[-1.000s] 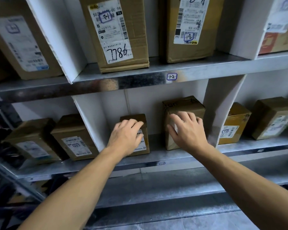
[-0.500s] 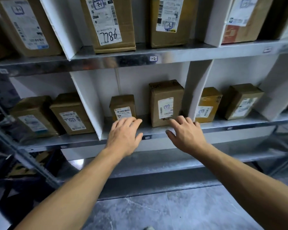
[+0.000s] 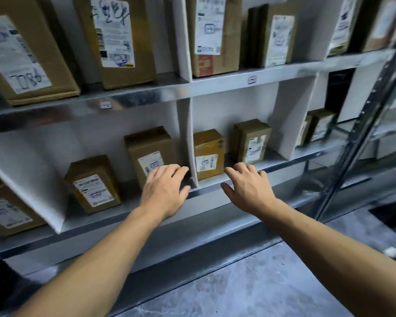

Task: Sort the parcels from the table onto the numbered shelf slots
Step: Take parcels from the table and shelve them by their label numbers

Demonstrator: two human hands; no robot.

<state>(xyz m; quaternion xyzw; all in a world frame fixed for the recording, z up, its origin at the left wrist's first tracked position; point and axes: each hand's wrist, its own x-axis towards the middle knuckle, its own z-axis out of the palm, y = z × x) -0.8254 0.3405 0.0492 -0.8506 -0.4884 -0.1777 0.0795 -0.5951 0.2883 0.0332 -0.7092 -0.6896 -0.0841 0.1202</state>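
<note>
hovering at the shelf (image 3: pixel 295 154), my left hand (image 3: pixel 165 191) and right hand (image 3: pixel 249 188) hold nothing, both loosely spread. left hand overlaps a parcel (image 3: pixel 150 149); contact unclear.

left hand (image 3: pixel 164 191) empty | right hand (image 3: pixel 249 188) empty | parcels (image 3: pixel 209 154) shelved

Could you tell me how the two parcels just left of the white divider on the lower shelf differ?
The taller parcel rises clearly above the shorter parcel. The taller parcel stands by the white divider; the shorter parcel sits further left. The left hand hides part of the taller parcel's label; the shorter parcel's label shows whole. Both are brown cardboard boxes with white labels.
</note>
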